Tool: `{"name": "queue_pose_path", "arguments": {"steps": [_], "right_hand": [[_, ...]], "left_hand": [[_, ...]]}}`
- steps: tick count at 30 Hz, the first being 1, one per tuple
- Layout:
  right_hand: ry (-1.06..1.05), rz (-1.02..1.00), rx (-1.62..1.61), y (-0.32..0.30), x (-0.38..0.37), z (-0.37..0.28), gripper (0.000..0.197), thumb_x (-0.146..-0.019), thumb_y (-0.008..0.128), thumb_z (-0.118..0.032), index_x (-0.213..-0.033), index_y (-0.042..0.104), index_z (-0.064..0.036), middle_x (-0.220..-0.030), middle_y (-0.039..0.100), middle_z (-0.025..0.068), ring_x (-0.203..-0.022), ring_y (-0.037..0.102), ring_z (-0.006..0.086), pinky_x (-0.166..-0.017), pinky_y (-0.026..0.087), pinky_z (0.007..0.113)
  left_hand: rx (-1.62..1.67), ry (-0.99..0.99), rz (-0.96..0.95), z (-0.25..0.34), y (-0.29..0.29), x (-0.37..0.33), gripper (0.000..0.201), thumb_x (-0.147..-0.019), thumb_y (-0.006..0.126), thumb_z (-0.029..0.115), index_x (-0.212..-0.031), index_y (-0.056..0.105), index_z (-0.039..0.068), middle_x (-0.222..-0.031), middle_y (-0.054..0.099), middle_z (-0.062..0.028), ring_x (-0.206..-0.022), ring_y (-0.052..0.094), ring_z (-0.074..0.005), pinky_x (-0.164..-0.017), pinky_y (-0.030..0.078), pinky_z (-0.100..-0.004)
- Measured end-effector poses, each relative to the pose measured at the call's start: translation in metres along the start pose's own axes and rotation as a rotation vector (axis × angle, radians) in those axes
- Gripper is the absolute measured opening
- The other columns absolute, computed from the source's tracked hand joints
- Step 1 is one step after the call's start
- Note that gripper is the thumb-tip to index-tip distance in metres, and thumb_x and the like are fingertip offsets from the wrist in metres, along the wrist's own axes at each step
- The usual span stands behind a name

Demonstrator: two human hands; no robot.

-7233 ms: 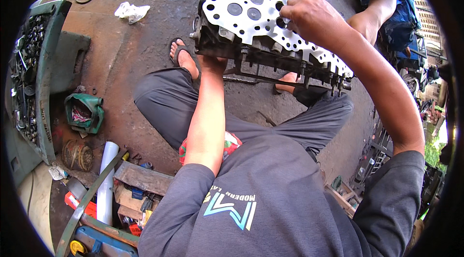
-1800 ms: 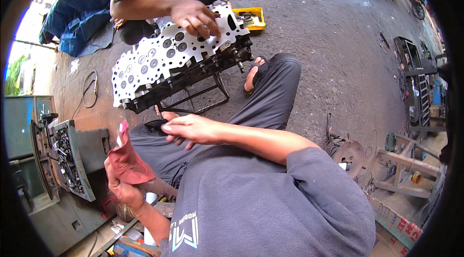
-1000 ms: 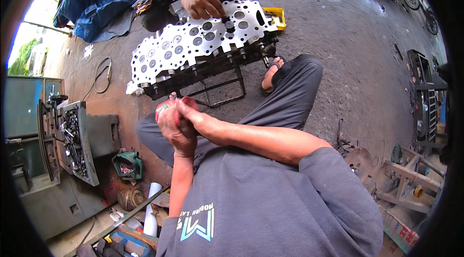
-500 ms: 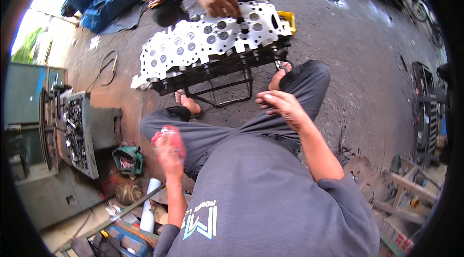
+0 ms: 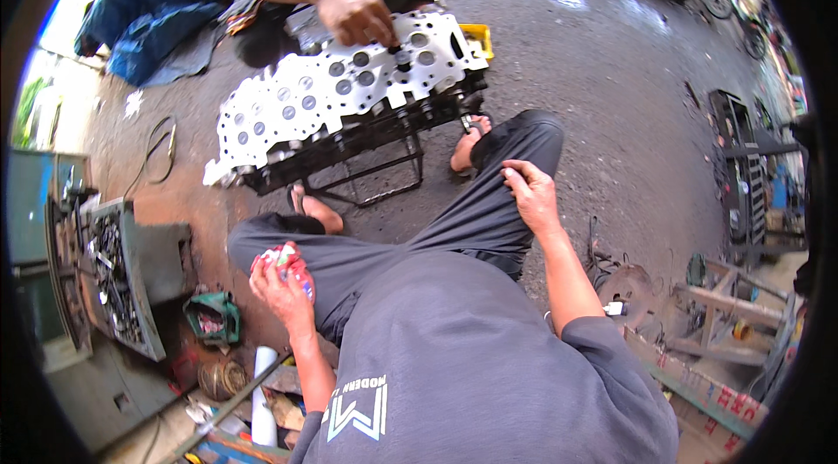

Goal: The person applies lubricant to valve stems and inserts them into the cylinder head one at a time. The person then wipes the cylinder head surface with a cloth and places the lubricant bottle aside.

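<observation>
Down on my left thigh, my left hand (image 5: 284, 294) is closed round a crumpled red bundle (image 5: 298, 276) with white and blue patches; whether it is cloth or a packet I cannot tell. My right hand (image 5: 534, 198) rests by my right knee, fingers loosely bent and apart, with nothing visible in it. Ahead of my feet, a long engine cylinder head (image 5: 284, 119) lies tilted, pale flat face up with round valves, on a black metal stand (image 5: 384, 195). Another person's hand (image 5: 353, 14) reaches down onto its far right part, at a small dark piece (image 5: 401, 55).
A yellow container (image 5: 477, 41) stands behind the head's right end. To my left are a tray of metal parts (image 5: 109, 268), a green container (image 5: 212, 320) and a white roll (image 5: 264, 398). A blue tarp (image 5: 166, 36) lies far left; a metal frame (image 5: 742, 176) stands right.
My right hand has drawn toward my right knee, its fingers curling slightly. My left hand keeps the red bundle and has lowered a little. The view has shifted right.
</observation>
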State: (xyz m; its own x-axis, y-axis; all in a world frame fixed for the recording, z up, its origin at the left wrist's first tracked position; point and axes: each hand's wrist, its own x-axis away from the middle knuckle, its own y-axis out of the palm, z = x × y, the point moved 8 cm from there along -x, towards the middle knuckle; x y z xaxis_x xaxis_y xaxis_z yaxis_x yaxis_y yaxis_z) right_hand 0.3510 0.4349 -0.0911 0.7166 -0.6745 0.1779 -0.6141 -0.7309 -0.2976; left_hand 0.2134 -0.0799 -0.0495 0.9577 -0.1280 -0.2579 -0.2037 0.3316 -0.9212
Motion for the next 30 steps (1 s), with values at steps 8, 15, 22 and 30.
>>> {"name": "queue_pose_path", "arguments": {"steps": [8,15,22,30], "right_hand": [[0.294,-0.015,-0.344,-0.015,-0.02,0.001,0.03,-0.103,0.06,-0.024,-0.12,0.068,0.0002,-0.09,0.074,0.0085,-0.065,0.07,0.0121,-0.054,0.055,0.023],[0.549,0.073,-0.246,-0.016,-0.015,0.005,0.035,-0.104,0.06,-0.03,-0.119,0.065,0.0016,-0.081,0.072,0.0108,-0.055,0.068,0.0154,-0.046,0.052,0.025],[0.996,0.127,-0.338,-0.002,0.053,0.025,0.042,-0.102,0.062,-0.039,-0.105,0.066,0.0022,-0.072,0.072,0.0134,-0.047,0.067,0.0209,-0.038,0.05,0.029],[0.594,0.547,-0.703,0.014,0.189,0.075,0.037,-0.105,0.061,-0.034,-0.113,0.068,0.0011,-0.085,0.074,0.0121,-0.062,0.069,0.0156,-0.052,0.053,0.027]], "left_hand": [[0.29,-0.361,0.378,-0.069,-0.012,-0.111,0.046,-0.105,0.062,0.041,-0.117,0.069,-0.002,-0.1,0.073,-0.0226,-0.085,0.067,-0.0347,-0.082,0.052,-0.046],[0.619,-0.065,0.222,-0.028,0.001,-0.29,0.059,-0.108,0.052,0.039,-0.142,0.054,-0.009,-0.136,0.062,-0.0242,-0.121,0.061,-0.0332,-0.105,0.045,-0.0417],[0.172,0.02,-0.089,-0.024,0.084,-0.346,0.054,-0.109,0.048,0.038,-0.142,0.055,-0.004,-0.14,0.059,-0.0255,-0.13,0.055,-0.0392,-0.111,0.04,-0.0463],[-0.757,0.579,-0.028,-0.031,0.115,-0.392,0.043,-0.102,0.063,0.023,-0.142,0.059,0.008,-0.138,0.058,-0.0275,-0.126,0.061,-0.042,-0.1,0.055,-0.0466]]}}
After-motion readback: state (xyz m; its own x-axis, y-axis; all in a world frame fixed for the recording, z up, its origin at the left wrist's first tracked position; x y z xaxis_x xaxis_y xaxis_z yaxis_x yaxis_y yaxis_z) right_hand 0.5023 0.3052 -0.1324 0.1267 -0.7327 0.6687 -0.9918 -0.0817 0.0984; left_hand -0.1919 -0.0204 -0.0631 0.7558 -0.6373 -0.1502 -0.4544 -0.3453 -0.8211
